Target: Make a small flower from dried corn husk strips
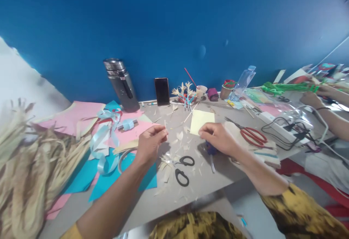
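In the middle of the frame, a hand can pass between the left hand [152, 139] and the right hand [218, 136], above pale scraps [180, 136]. Lower, black-handled scissors [176, 163] obstruct; at upper left, a tall flask [124, 90] blocks the way.

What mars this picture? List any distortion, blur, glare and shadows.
Head view: flask and bottle lean outward, probably lens distortion; head view: husks at left look soft; head view: blue wall pales at upper right, like glare; head view: faint shadows fall on the table near the left hand and right hand.
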Demonstrator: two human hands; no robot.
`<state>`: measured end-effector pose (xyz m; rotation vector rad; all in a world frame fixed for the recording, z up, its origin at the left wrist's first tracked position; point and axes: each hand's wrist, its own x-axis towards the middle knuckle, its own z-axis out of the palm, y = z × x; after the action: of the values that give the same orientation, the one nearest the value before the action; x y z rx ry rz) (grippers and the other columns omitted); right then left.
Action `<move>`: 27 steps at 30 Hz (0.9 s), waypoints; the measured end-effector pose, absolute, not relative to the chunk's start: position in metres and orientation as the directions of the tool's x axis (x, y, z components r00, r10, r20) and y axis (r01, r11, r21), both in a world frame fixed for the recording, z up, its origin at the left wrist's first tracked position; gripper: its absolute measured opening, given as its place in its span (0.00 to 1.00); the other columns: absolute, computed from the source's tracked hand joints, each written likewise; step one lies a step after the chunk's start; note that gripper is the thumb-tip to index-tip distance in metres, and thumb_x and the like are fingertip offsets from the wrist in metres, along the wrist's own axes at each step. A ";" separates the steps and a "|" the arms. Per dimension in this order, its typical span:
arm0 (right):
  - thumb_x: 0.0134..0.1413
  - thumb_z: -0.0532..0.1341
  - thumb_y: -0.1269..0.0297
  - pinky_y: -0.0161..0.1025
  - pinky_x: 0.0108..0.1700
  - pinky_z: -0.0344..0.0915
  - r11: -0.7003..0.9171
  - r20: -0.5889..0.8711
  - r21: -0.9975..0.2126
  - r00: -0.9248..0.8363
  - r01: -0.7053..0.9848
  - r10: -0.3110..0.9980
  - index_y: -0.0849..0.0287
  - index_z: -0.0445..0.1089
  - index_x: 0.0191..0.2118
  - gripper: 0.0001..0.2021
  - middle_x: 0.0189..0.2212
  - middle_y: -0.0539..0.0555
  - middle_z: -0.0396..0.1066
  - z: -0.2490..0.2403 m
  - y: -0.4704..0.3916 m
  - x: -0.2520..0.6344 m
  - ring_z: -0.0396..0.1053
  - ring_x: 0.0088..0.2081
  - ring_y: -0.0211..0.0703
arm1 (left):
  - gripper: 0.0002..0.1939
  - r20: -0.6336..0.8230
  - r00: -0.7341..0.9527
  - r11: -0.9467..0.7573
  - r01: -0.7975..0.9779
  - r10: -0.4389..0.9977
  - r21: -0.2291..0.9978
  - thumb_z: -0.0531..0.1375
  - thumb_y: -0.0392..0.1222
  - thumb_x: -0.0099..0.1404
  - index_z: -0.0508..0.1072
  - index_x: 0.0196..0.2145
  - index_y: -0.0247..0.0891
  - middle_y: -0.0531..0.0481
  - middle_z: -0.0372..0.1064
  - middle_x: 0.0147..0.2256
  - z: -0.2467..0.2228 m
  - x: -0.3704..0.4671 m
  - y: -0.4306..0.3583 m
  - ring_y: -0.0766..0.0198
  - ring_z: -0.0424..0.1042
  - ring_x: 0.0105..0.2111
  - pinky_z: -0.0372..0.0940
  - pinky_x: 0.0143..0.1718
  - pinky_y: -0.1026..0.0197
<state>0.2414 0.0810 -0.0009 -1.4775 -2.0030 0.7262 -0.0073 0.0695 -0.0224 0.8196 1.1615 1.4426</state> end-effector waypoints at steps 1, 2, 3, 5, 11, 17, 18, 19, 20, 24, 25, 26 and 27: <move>0.54 0.59 0.63 0.34 0.30 0.58 0.282 0.104 -0.652 -0.285 0.704 0.953 0.57 0.75 0.30 0.08 0.25 0.49 0.75 0.004 0.087 0.241 0.68 0.27 0.39 | 0.15 -0.108 -0.206 0.042 -0.303 0.973 0.952 0.73 0.43 0.43 0.77 0.28 0.34 0.52 0.71 0.23 -0.025 -0.007 0.070 0.67 0.68 0.24 0.64 0.33 0.61; 0.55 0.59 0.63 0.34 0.31 0.57 0.306 0.098 -0.600 -0.312 0.739 0.945 0.57 0.76 0.31 0.08 0.26 0.50 0.76 0.009 0.092 0.240 0.69 0.28 0.40 | 0.14 -0.115 -0.203 0.050 -0.300 0.972 0.953 0.73 0.43 0.43 0.77 0.28 0.35 0.52 0.71 0.23 -0.027 -0.006 0.070 0.67 0.68 0.24 0.64 0.33 0.61; 0.55 0.59 0.64 0.34 0.31 0.57 0.321 0.087 -0.543 -0.329 0.776 0.940 0.57 0.76 0.31 0.08 0.27 0.50 0.76 0.014 0.096 0.238 0.69 0.29 0.40 | 0.13 -0.121 -0.197 0.058 -0.296 0.973 0.953 0.72 0.43 0.44 0.77 0.27 0.35 0.52 0.71 0.23 -0.029 -0.006 0.070 0.67 0.67 0.24 0.64 0.33 0.61; 0.56 0.59 0.64 0.35 0.32 0.56 0.331 0.050 -0.410 -0.342 0.850 0.938 0.56 0.77 0.32 0.09 0.31 0.51 0.78 0.025 0.103 0.235 0.70 0.31 0.41 | 0.12 -0.136 -0.192 0.075 -0.298 0.972 0.952 0.72 0.43 0.45 0.75 0.26 0.35 0.52 0.71 0.23 -0.030 -0.007 0.070 0.69 0.66 0.23 0.63 0.31 0.62; 0.56 0.60 0.65 0.37 0.35 0.57 0.399 -0.060 -0.087 -0.405 0.913 0.912 0.54 0.79 0.36 0.09 0.40 0.53 0.79 0.044 0.141 0.222 0.73 0.41 0.48 | 0.12 -0.166 -0.173 0.100 -0.336 0.971 0.937 0.71 0.43 0.46 0.73 0.26 0.36 0.53 0.70 0.24 -0.030 -0.007 0.071 0.71 0.64 0.21 0.60 0.28 0.64; 0.53 0.64 0.65 0.35 0.32 0.60 0.428 -0.247 -0.084 -0.435 0.900 0.866 0.55 0.81 0.35 0.07 0.35 0.54 0.80 0.019 0.186 0.203 0.75 0.37 0.47 | 0.12 -0.163 -0.167 0.101 -0.329 0.972 0.939 0.71 0.42 0.46 0.72 0.24 0.36 0.54 0.67 0.22 -0.033 -0.007 0.073 0.70 0.64 0.20 0.59 0.26 0.65; 0.53 0.64 0.63 0.34 0.32 0.60 0.434 -0.267 -0.088 -0.441 0.896 0.857 0.55 0.81 0.35 0.07 0.34 0.54 0.80 0.015 0.189 0.202 0.75 0.36 0.46 | 0.12 -0.167 -0.166 0.105 -0.326 0.972 0.939 0.71 0.42 0.46 0.72 0.24 0.36 0.55 0.67 0.21 -0.033 -0.006 0.072 0.70 0.63 0.20 0.58 0.25 0.65; 0.53 0.65 0.61 0.34 0.32 0.61 0.440 -0.280 -0.087 -0.446 0.894 0.850 0.55 0.80 0.35 0.07 0.34 0.54 0.80 0.011 0.191 0.201 0.76 0.36 0.46 | 0.12 -0.172 -0.163 0.111 -0.325 0.972 0.939 0.71 0.41 0.46 0.72 0.24 0.36 0.55 0.66 0.21 -0.034 -0.006 0.072 0.71 0.63 0.20 0.58 0.25 0.65; 0.52 0.66 0.58 0.34 0.32 0.61 0.446 -0.284 -0.080 -0.450 0.891 0.847 0.54 0.80 0.36 0.09 0.35 0.54 0.80 0.008 0.191 0.201 0.76 0.37 0.46 | 0.12 -0.178 -0.159 0.119 -0.326 0.971 0.938 0.70 0.41 0.46 0.72 0.24 0.36 0.55 0.66 0.21 -0.035 -0.006 0.072 0.71 0.62 0.19 0.57 0.25 0.65; 0.51 0.66 0.55 0.38 0.38 0.64 0.458 -0.240 0.001 -0.444 0.889 0.863 0.57 0.75 0.46 0.18 0.48 0.60 0.75 0.004 0.177 0.198 0.74 0.46 0.53 | 0.12 -0.199 -0.134 0.145 -0.336 0.971 0.931 0.70 0.41 0.46 0.71 0.24 0.36 0.56 0.65 0.20 -0.035 -0.004 0.072 0.71 0.61 0.19 0.57 0.25 0.65; 0.52 0.66 0.55 0.39 0.40 0.65 0.456 -0.229 0.021 -0.440 0.890 0.868 0.58 0.74 0.47 0.19 0.50 0.62 0.74 0.004 0.172 0.196 0.74 0.47 0.54 | 0.12 -0.201 -0.134 0.146 -0.337 0.970 0.930 0.70 0.41 0.46 0.71 0.24 0.36 0.56 0.64 0.19 -0.036 -0.004 0.072 0.71 0.61 0.18 0.57 0.24 0.65; 0.52 0.65 0.56 0.40 0.40 0.65 0.453 -0.222 0.039 -0.434 0.891 0.873 0.58 0.73 0.48 0.19 0.50 0.63 0.73 0.004 0.168 0.194 0.74 0.47 0.55 | 0.12 -0.203 -0.136 0.147 -0.338 0.970 0.930 0.70 0.41 0.46 0.71 0.25 0.36 0.57 0.64 0.19 -0.036 -0.003 0.072 0.71 0.61 0.18 0.57 0.24 0.65; 0.53 0.64 0.56 0.40 0.40 0.66 0.448 -0.219 0.053 -0.428 0.892 0.877 0.58 0.73 0.48 0.19 0.51 0.63 0.73 0.004 0.165 0.193 0.74 0.46 0.55 | 0.12 -0.204 -0.138 0.147 -0.338 0.969 0.930 0.70 0.41 0.46 0.71 0.25 0.36 0.57 0.64 0.19 -0.036 -0.003 0.072 0.71 0.60 0.18 0.56 0.24 0.66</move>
<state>0.1931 0.1654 0.0040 -1.7696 -2.8505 0.1197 -0.0034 0.0719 -0.0358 0.7479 1.1591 1.3354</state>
